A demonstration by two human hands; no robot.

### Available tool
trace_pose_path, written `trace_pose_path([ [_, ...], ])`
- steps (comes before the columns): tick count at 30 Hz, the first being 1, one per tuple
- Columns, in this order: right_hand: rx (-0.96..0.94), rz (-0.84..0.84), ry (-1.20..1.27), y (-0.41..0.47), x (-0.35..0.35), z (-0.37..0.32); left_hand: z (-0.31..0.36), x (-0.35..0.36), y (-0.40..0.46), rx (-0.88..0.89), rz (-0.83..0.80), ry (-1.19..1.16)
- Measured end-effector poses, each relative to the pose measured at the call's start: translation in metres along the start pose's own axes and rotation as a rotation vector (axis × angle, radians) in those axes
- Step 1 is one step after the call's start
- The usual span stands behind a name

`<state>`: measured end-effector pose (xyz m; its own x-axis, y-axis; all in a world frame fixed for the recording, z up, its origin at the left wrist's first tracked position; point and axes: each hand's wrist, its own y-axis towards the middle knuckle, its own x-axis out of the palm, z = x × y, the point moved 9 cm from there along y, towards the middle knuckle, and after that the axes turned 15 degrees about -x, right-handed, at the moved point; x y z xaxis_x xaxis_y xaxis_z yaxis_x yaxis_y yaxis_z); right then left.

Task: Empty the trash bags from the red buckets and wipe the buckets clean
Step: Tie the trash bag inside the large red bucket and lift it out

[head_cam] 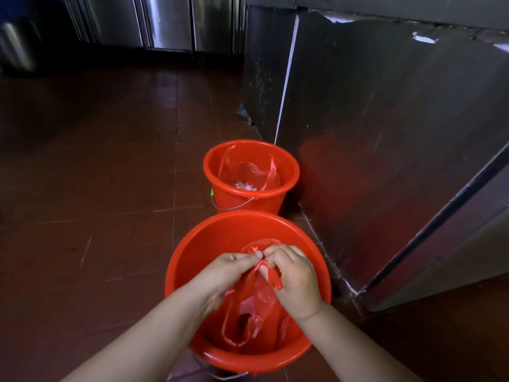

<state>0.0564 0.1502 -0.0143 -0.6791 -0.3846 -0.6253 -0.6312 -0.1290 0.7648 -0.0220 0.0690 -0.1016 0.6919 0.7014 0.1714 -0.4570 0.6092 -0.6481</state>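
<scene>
Head view: we see the near red bucket [248, 293] standing on the tiled floor [96, 175], directly below both hands. Our left hand [228, 271] pinches the twisted handles of the red trash bag [253, 307] between thumb and fingers. Our right hand [292, 274] curls its fingers round the same handles, touching the left hand. The bag hangs below the hands, inside the bucket. The far red bucket [251, 176] stands beyond, beside the steel cabinet [385, 133], with a clear bag [248, 172] inside it.
</scene>
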Motion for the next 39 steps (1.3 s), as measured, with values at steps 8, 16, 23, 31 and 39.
trace_pose_path([
  [8, 0.105, -0.246, -0.043, -0.017, 0.013, 0.020, 0.004, -0.028, 0.008, 0.035, 0.141, -0.555],
  [16, 1.060, 0.214, 0.937, -0.063, 0.049, 0.057, -0.018, -0.080, 0.020, 0.008, 0.252, -0.853],
  [23, 1.395, 0.529, 1.536, -0.027, 0.072, 0.040, 0.039, -0.065, 0.000, 0.166, 0.153, -0.554],
  [31, 1.384, 0.525, 1.466, -0.029, 0.017, 0.074, 0.071, -0.157, -0.048, 0.240, 0.438, -0.423],
  [39, 1.562, 0.463, 1.207, -0.089, -0.005, 0.082, 0.011, -0.197, -0.043, 0.079, 0.589, -0.217],
])
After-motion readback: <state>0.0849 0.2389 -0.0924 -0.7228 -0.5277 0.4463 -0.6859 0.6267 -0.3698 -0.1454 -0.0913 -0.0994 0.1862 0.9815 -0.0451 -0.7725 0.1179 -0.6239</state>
